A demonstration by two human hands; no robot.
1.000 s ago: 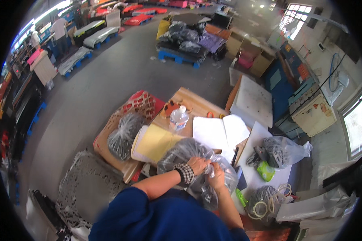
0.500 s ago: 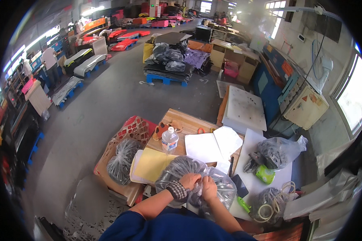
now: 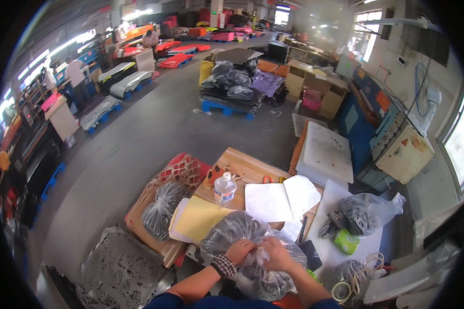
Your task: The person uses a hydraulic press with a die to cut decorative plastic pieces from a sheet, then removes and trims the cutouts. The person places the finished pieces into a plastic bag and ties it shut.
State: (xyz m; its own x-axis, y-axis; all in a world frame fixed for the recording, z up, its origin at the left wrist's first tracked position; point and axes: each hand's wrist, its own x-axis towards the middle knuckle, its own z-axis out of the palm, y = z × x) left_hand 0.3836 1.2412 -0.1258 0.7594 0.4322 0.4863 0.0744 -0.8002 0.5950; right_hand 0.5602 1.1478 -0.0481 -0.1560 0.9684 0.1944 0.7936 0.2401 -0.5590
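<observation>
A clear plastic bag (image 3: 232,226) with dark contents bulges at the table's near edge. Plastic also swells out below my hands (image 3: 265,284); whether this is the same bag or a second one I cannot tell. My left hand (image 3: 239,251), with a checked band at its wrist, has its fingers closed on the gathered plastic from the left. From the right, my right hand (image 3: 276,254) pinches the twisted, whitish neck of the plastic. The two hands nearly meet, and their fingertips are partly hidden.
Beyond the bag are yellow paper (image 3: 197,219), a plastic bottle (image 3: 225,189) and white sheets (image 3: 268,200). A tied bag (image 3: 162,208) stands at left. On the right lie another filled bag (image 3: 368,212), a green packet (image 3: 346,241), a dark phone-like slab (image 3: 310,255) and a pale hose (image 3: 353,288).
The whole view has shifted, so the table appears lower and further right. My right hand has turned with its back more upward, and the bulging plastic now shows below both hands.
</observation>
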